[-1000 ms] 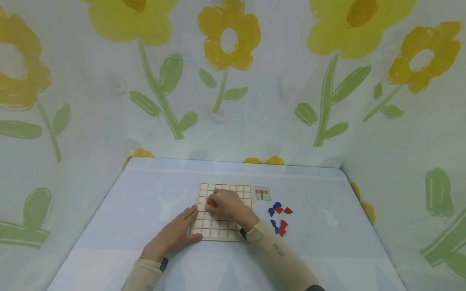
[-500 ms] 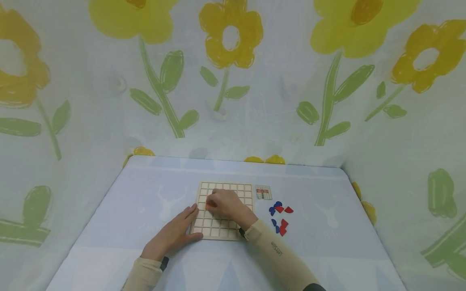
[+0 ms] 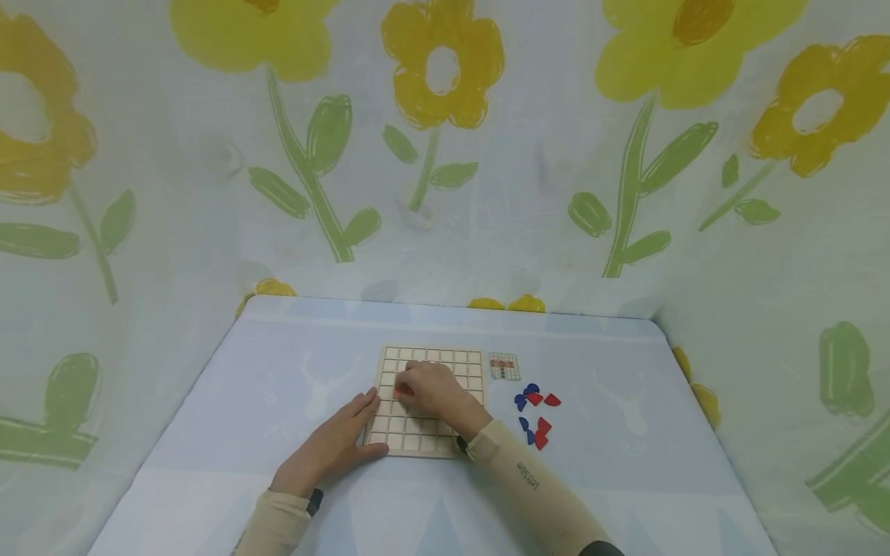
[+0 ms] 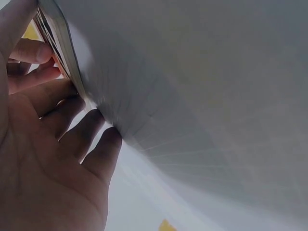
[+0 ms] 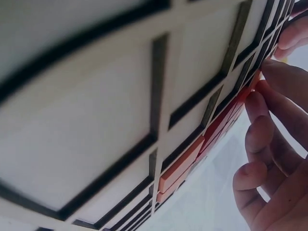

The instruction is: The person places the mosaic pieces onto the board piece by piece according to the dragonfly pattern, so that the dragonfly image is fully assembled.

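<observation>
A light wooden grid board [image 3: 413, 426] lies on the table. My left hand [image 3: 341, 444] rests along its left edge, fingers fairly straight, thumb at the near corner; in the left wrist view the fingertips [image 4: 113, 134] touch the board's side. Over the board's left part, my right hand [image 3: 434, 390] pinches a small orange tile [image 3: 396, 392], mostly hidden by the fingers. The right wrist view shows thumb and index finger on that tile at a cell. Red pieces [image 5: 221, 120] and another orange piece [image 5: 180, 166] sit in cells, hidden under the hand in the head view.
Right of the board lies a small pattern card [image 3: 504, 366]. Below it several blue pieces [image 3: 531, 388] and red quarter-round pieces [image 3: 552, 399] lie loose on the table. A flower-printed wall [image 3: 487, 255] stands behind the table.
Both hands hold nearly the same places. The right fingers have shifted slightly over the orange tile, and less of it shows. The head view has tilted a little.
</observation>
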{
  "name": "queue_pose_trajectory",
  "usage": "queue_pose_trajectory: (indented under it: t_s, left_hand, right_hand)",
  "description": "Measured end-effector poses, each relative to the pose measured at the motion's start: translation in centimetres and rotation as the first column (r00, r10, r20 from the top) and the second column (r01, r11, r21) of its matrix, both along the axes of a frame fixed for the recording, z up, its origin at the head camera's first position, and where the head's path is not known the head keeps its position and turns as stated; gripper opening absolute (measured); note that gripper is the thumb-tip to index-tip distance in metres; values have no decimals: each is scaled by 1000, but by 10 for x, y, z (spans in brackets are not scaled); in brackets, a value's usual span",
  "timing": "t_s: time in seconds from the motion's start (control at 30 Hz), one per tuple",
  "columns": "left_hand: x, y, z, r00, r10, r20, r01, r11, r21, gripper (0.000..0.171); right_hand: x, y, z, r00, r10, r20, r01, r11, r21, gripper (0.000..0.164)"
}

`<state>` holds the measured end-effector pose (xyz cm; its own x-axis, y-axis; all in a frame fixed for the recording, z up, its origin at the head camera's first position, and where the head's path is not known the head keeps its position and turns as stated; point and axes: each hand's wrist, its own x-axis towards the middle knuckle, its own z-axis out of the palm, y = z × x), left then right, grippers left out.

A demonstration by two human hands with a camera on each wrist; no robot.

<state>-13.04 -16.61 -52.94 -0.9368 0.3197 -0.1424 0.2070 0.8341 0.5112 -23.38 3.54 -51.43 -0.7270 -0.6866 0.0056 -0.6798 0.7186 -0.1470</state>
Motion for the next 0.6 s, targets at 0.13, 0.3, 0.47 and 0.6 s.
queue_pose_trajectory:
  t_s: [0.13, 0.3, 0.47, 0.6]
  left_hand:
    - [0, -1, -1, 1000, 2, -1, -2, 1000, 0, 93]
    - [0, -1, -1, 1000, 4, 3, -4, 1000, -2, 94]
    - [-1, -1, -4, 1000, 5, -2, -5, 1000, -8, 94]
    - [-1, -1, -4, 1000, 5, -3, -5, 1000, -7, 94]
  right_hand:
    - [1, 0, -1, 1000, -3, -14, 3, 1000, 5, 10]
    - [1, 0, -3, 999, 6, -33, -6, 1000, -1, 9]
    - [3, 1, -1, 999, 7, -41, -7, 1000, -7, 5]
    - [6, 3, 1, 999, -2, -40, 1, 1000, -27, 7]
